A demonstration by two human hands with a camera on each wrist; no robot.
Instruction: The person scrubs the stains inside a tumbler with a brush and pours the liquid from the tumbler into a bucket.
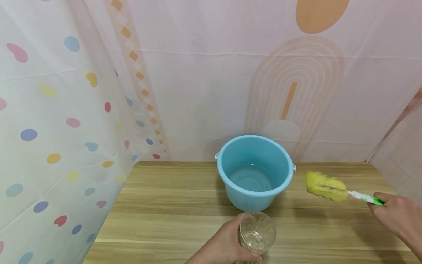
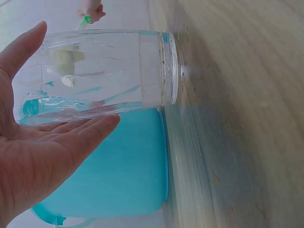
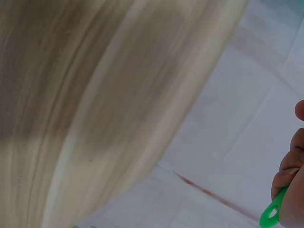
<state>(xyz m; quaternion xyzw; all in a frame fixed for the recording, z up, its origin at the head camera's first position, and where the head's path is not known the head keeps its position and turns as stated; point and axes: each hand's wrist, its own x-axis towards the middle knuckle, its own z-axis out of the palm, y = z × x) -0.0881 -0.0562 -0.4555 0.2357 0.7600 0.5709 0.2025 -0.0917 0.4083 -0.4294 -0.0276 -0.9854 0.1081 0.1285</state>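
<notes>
My left hand (image 1: 227,240) is around a clear glass (image 1: 258,234) at the front of the table, thumb on the near side and fingers on the far side. In the left wrist view the glass (image 2: 104,71) appears sideways, its base by the wooden surface, with the left hand (image 2: 42,152) along its side. Off to the right, my right hand (image 1: 397,212) grips a sponge brush (image 1: 326,186) by its white and green handle, the yellow head raised above the table. In the right wrist view, curled fingers (image 3: 289,166) show at the edge with the green handle end (image 3: 270,216).
A light blue bucket (image 1: 252,200) with water (image 1: 252,178) in it stands just behind the glass. The wood-grain table (image 1: 165,212) meets a patterned curtain (image 1: 197,91) at the back. Dotted cloth (image 1: 49,139) hangs on the left.
</notes>
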